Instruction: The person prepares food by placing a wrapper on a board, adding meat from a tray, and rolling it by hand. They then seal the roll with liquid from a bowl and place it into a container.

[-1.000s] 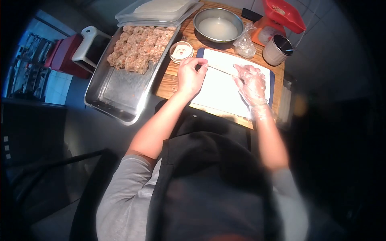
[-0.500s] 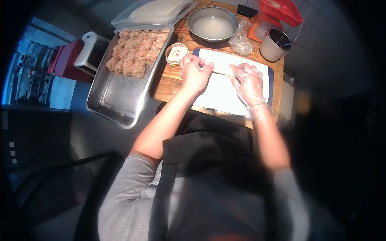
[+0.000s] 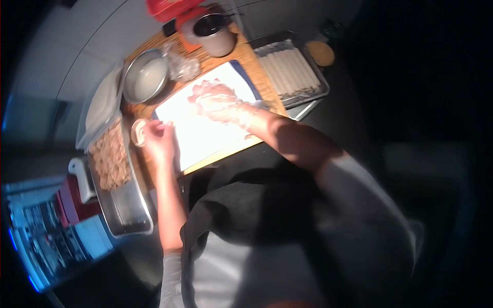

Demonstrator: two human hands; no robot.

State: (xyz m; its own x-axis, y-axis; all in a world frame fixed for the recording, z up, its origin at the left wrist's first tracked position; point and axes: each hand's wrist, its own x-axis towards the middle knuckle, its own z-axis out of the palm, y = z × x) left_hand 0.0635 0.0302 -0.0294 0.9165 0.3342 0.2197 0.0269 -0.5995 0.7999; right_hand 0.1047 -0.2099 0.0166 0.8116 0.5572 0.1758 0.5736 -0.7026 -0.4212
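Observation:
My left hand [image 3: 159, 143] is bare, with fingers curled together at the left edge of the white board [image 3: 192, 141]; glare hides what is between them. Over the upper right part of the board lies my right hand [image 3: 218, 100], in a clear plastic glove. Its fingers are smeared by motion and bright light, and anything under them is hidden. A round pale lid or dish [image 3: 137, 132] sits directly beside my left hand.
Left of the wooden table stand a metal tray [image 3: 128, 205] with minced meat lumps [image 3: 110, 159] and plastic containers [image 3: 104, 102]. Behind the board are a bowl of cloudy liquid [image 3: 146, 77], crumpled plastic [image 3: 182, 66], a cup [image 3: 218, 43] and a red scale [image 3: 187, 28]. White rolls [image 3: 290, 72] fill a right-hand tray.
The view has turned and shifted right, bringing the tray of white rolls into clearer sight. My hands remain at the board, my right one now lying farther across it and my left at its edge.

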